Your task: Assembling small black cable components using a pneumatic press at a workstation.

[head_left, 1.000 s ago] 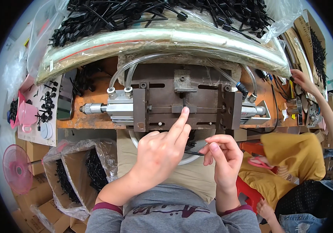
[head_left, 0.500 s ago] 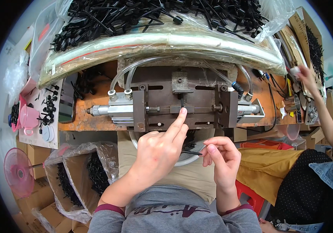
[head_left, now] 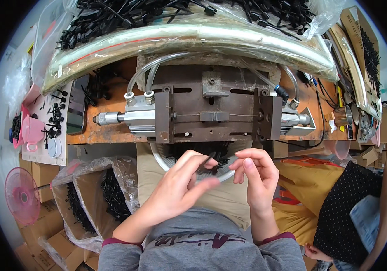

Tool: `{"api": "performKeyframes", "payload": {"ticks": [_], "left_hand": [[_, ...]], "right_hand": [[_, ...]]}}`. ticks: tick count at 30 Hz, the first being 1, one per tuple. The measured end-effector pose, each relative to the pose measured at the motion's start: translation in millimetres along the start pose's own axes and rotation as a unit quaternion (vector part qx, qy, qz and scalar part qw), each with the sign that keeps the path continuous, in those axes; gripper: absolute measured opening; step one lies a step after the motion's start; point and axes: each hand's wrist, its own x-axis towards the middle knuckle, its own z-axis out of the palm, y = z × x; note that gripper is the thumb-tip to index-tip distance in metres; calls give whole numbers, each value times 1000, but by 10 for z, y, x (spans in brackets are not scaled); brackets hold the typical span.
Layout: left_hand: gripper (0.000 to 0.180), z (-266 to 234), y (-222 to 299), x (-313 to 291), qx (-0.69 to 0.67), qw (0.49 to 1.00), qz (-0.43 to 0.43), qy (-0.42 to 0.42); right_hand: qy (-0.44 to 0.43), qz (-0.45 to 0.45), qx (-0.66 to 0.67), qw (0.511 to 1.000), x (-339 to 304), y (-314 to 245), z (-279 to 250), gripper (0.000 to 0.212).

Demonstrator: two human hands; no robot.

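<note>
My left hand [head_left: 177, 183] is in front of the fixture, blurred by motion. A thin black plastic stick [head_left: 206, 163] lies at its fingertips, with the thumb held away from the fingers. To the right, my right hand [head_left: 257, 180] is raised palm inward, its fingers loosely curled, and I see no part in them. Beyond both hands stands the dark metal clamping fixture [head_left: 189, 99], its two small middle blocks [head_left: 214, 117] side by side with no black part over them. Below the fixture, a white-rimmed round basket [head_left: 158, 161] contains black parts, partly hidden by my hands.
Air cylinders [head_left: 140, 121] with clear hoses flank the fixture on an orange workbench [head_left: 112, 141]. A plastic-covered heap of black parts [head_left: 175, 13] rises behind. Lined boxes [head_left: 82, 194] and a pink fan [head_left: 21, 194] stand left. A co-worker's arm [head_left: 385, 217] is at right.
My left hand has drawn back from the fixture toward me. The black part at the middle blocks is gone, and the side rods have pulled apart. The stick no longer shows at my right hand.
</note>
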Motion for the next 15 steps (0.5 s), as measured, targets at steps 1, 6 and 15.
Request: {"api": "performKeyframes", "payload": {"ticks": [1, 6, 15], "left_hand": [[24, -2, -42, -10, -46, 998, -11, -33], [38, 63, -5, -39, -291, 931, -150, -163], [38, 69, -5, -61, -407, 866, -199, -213]], "right_hand": [[-9, 0, -2, 1000, -7, 8, 19, 20], [-45, 19, -8, 999, 25, -18, 102, 22], [-52, 68, 18, 996, 116, -52, 112, 18]]}}
